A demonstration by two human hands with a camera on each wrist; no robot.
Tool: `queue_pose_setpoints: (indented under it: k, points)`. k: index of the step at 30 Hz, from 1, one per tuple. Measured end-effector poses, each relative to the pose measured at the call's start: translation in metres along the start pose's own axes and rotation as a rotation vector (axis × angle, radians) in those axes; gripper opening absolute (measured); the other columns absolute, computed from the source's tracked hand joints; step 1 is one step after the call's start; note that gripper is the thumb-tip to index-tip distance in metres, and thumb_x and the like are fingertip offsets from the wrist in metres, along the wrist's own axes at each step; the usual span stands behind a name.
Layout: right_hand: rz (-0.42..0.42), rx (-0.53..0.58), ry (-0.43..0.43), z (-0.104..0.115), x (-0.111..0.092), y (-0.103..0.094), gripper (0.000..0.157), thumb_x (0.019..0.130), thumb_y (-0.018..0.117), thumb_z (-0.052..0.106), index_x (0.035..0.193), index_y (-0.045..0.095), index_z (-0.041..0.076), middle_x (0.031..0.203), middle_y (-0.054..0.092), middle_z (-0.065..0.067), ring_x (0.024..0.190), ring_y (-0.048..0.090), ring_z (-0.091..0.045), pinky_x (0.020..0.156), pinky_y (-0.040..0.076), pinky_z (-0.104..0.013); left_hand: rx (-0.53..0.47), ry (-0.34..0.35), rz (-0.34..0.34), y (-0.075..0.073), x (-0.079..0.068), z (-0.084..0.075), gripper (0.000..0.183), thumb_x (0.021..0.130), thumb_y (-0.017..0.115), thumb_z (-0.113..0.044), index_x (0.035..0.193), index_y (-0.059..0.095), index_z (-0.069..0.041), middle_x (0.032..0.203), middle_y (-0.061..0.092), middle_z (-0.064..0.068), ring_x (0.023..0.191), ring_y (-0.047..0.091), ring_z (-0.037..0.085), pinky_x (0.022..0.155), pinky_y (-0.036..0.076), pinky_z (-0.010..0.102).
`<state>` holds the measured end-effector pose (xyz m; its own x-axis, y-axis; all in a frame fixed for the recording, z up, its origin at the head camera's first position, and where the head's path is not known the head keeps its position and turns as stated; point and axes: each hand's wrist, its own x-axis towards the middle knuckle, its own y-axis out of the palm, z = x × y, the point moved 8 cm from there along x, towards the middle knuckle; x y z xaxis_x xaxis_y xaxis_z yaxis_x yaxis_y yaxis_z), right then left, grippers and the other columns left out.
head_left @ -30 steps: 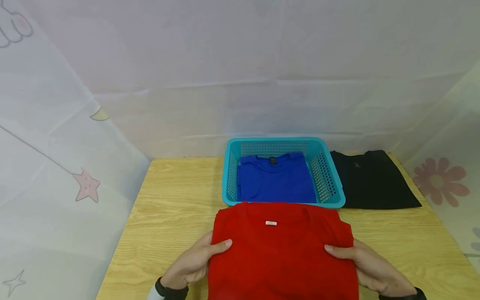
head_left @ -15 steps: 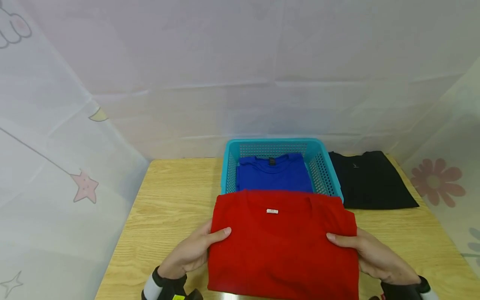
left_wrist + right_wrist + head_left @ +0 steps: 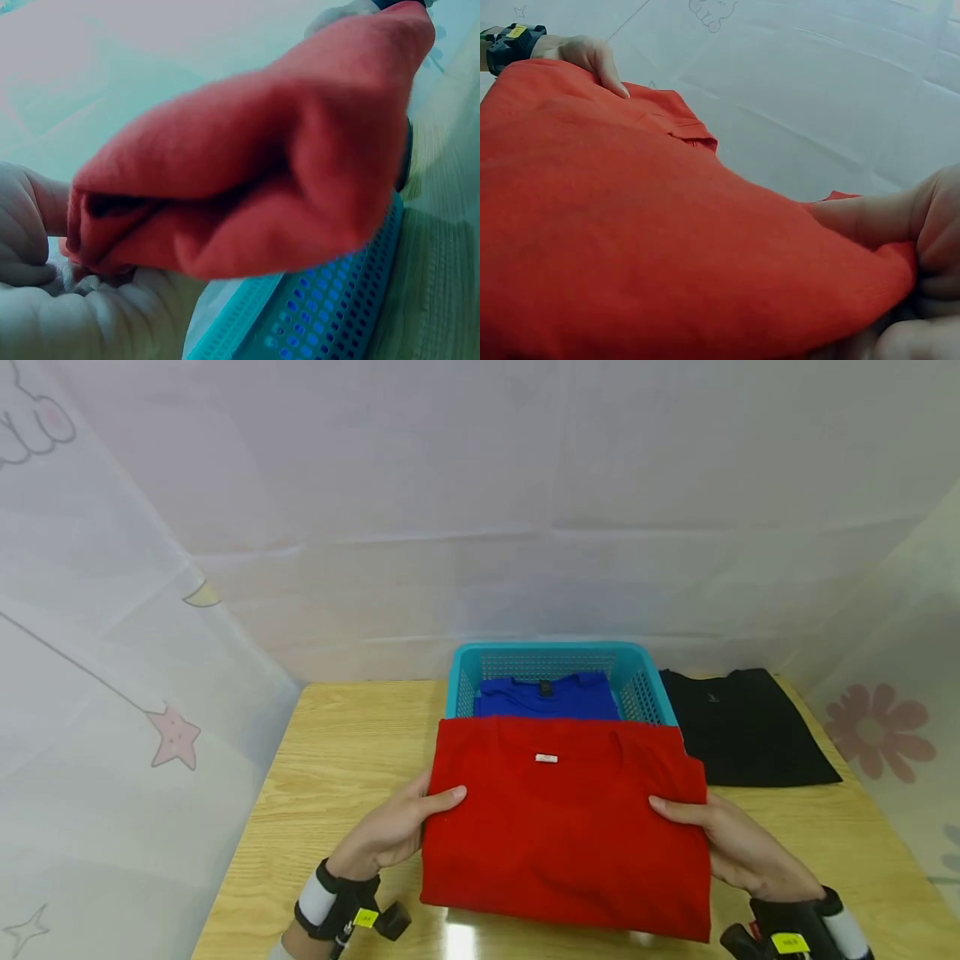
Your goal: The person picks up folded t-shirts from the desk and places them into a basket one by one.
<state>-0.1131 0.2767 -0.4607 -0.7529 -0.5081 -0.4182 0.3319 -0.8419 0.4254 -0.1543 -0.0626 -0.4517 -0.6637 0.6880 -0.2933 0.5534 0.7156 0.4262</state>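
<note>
A folded red T-shirt (image 3: pixel 562 835) with a white neck label is held up level between both hands. My left hand (image 3: pixel 393 822) grips its left side, thumb on top and fingers underneath. On the opposite side my right hand (image 3: pixel 746 843) pinches it the same way. Behind the shirt's collar edge stands a turquoise basket (image 3: pixel 551 652), its front part covered by the red cloth. Inside lies a folded blue T-shirt (image 3: pixel 570 697), partly hidden. The left wrist view shows the folded layers of the red shirt (image 3: pixel 247 172) above the perforated basket wall (image 3: pixel 315 307).
A folded black T-shirt (image 3: pixel 746 727) lies on the wooden table (image 3: pixel 337 743), right beside the basket. Pale printed cloth (image 3: pixel 525 485) hangs behind the table and along both sides.
Both hands have carried the red T-shirt forward, away from the body. It now overlaps the front of the basket and hides more of the blue T-shirt.
</note>
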Motion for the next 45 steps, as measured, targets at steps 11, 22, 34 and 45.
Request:
queue_pose_setpoints:
  k: [11, 22, 34, 45]
  points:
    - [-0.012, -0.040, -0.108, 0.022, 0.020, -0.004, 0.046, 0.116, 0.043, 0.014, 0.149, 0.012, 0.022, 0.142, 0.052, 0.001, 0.126, 0.066, -0.021, 0.105, 0.058, -0.051, 0.009, 0.022, 0.010, -0.021, 0.030, -0.013, 0.065, 0.115, 0.047, -0.015, 0.170, 0.014, -0.027, 0.141, 0.058, 0.010, 0.120, 0.071, 0.023, 0.096, 0.063, 0.048]
    - [-0.110, -0.150, -0.142, 0.051, 0.045, -0.022, 0.045, 0.114, 0.051, 0.014, 0.149, 0.022, 0.019, 0.140, 0.054, -0.002, 0.119, 0.070, -0.021, 0.099, 0.061, -0.048, -0.015, 0.021, -0.034, -0.034, 0.061, -0.028, 0.067, 0.115, 0.044, -0.010, 0.171, 0.011, -0.027, 0.146, 0.051, 0.012, 0.123, 0.066, 0.024, 0.096, 0.063, 0.044]
    - [-0.108, -0.231, -0.127, 0.068, 0.064, -0.037, 0.044, 0.115, 0.051, 0.018, 0.149, 0.024, 0.018, 0.137, 0.057, -0.003, 0.117, 0.071, -0.022, 0.096, 0.063, -0.048, 0.001, 0.006, -0.091, -0.047, 0.082, -0.036, 0.067, 0.115, 0.044, -0.011, 0.171, 0.011, -0.030, 0.146, 0.051, 0.014, 0.117, 0.070, 0.023, 0.089, 0.066, 0.044]
    - [-0.140, -0.253, -0.088, 0.081, 0.088, -0.059, 0.045, 0.114, 0.054, 0.022, 0.149, 0.026, 0.016, 0.133, 0.059, -0.005, 0.114, 0.073, -0.024, 0.096, 0.062, -0.052, 0.042, -0.012, -0.132, -0.060, 0.106, -0.051, 0.073, 0.116, 0.042, -0.011, 0.172, 0.001, -0.033, 0.158, 0.044, 0.020, 0.116, 0.069, 0.023, 0.085, 0.066, 0.041]
